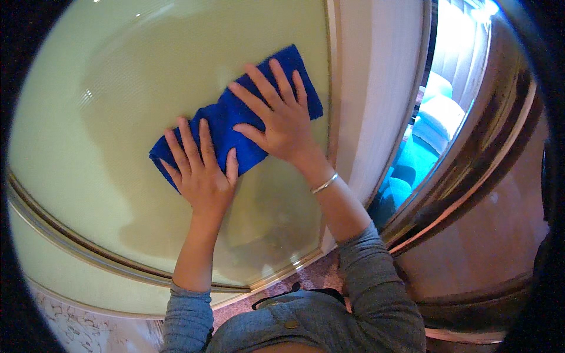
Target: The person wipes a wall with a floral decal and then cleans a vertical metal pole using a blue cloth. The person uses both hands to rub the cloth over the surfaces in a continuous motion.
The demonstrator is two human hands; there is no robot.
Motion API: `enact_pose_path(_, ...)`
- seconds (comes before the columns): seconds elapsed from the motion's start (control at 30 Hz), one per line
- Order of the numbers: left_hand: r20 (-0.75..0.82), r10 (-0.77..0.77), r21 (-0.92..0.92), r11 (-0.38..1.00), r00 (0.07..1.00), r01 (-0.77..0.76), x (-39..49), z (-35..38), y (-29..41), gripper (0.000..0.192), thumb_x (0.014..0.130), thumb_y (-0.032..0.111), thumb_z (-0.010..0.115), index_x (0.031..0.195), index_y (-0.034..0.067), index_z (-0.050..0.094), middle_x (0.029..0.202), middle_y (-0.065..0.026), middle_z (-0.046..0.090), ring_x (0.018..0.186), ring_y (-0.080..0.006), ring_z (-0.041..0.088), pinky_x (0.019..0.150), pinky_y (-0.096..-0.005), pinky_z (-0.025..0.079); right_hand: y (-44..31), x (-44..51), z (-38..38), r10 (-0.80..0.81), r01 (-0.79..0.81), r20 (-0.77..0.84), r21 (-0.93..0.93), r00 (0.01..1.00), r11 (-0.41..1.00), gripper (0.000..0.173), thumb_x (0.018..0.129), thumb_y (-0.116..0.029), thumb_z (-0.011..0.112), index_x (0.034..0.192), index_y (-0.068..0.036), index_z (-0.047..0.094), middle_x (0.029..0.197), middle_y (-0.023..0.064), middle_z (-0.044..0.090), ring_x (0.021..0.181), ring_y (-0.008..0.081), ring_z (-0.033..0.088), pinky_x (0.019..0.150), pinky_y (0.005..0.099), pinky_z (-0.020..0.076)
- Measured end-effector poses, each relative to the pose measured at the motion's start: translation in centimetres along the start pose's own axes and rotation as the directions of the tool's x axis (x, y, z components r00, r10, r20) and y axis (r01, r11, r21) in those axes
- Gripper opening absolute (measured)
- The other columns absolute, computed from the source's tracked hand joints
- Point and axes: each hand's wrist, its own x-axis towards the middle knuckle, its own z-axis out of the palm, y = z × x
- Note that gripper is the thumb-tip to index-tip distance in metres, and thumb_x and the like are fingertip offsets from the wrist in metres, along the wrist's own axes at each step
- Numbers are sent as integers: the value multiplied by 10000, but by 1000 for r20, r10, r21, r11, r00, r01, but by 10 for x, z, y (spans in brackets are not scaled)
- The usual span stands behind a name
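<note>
A blue cloth [223,117], folded into a long strip, lies slantwise against a glossy pale green panel [145,57]. My left hand [203,176] is flat on its lower left part, fingers spread and their tips reaching to the cloth's upper edge. Higher and to the right, my right hand [284,119] also rests flat with fingers apart, and a silver bangle [324,182] circles that wrist. Neither hand curls around the cloth; both bear on it from above. The palms hide part of it. My shadow falls across the panel.
Gold-coloured trim [330,84] edges the panel on the right, and a dark-lined rail [88,247] runs along its lower side. Beyond a pale frame, turquoise furniture [415,154] shows in a bright strip, either an opening or a mirror. A brown glossy surface [481,212] stands at right; patterned flooring [318,276] lies below.
</note>
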Motion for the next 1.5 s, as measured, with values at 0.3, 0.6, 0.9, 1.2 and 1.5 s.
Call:
enact_pose_path(0.3, 84, 136, -65, 989, 987, -131, -82, 17, -9, 666, 941, 460, 611, 1512, 152, 462, 1633, -152, 326, 1503, -414, 281, 1171, -641, 185, -30, -116, 33, 167, -168, 39, 38, 985, 985, 610, 954, -570, 545, 1468, -242, 537, 1621, 97, 353, 1515, 415, 223, 1192, 637, 107)
enact_pose_path(0.6, 48, 51, -66, 997, 998, -47, -45, 5, -15, 621, 973, 460, 556, 1489, 122, 493, 1612, -163, 364, 1493, -407, 307, 1197, -602, 120, -32, -35, 20, -16, 18, 44, -34, 999, 999, 571, 864, -553, 660, 1383, -317, 627, 1565, 31, 453, 1481, 348, 324, 1200, 593, 149)
enact_pose_path(0.9, 25, 53, -39, 998, 998, -52, -4, 8, 28, 658, 915, 484, 627, 1497, 200, 508, 1631, -91, 355, 1502, -324, 320, 1183, -570, 216, 19, -39, 3, 114, -116, -47, -47, 992, 992, 631, 877, -567, 643, 1449, -315, 557, 1619, 36, 372, 1510, 357, 263, 1206, 596, 136)
enact_pose_path(1.2, 240, 247, -136, 966, 939, -219, -86, 32, 28, 636, 919, 461, 637, 1495, 227, 500, 1640, -68, 338, 1495, -313, 324, 1146, -611, 277, 6, -169, 37, 281, -281, -16, -7, 960, 960, 606, 974, -485, 543, 1463, -128, 531, 1631, 162, 310, 1515, 441, 200, 1197, 626, 105)
enact_pose_path(1.5, 127, 60, -104, 993, 990, -47, -136, 18, -42, 584, 935, 462, 625, 1440, 177, 561, 1581, -156, 415, 1466, -418, 344, 1190, -600, 107, -64, -151, 64, 150, -149, 73, -22, 986, 989, 503, 934, -530, 592, 1383, -304, 619, 1556, 78, 445, 1485, 399, 292, 1175, 637, 156)
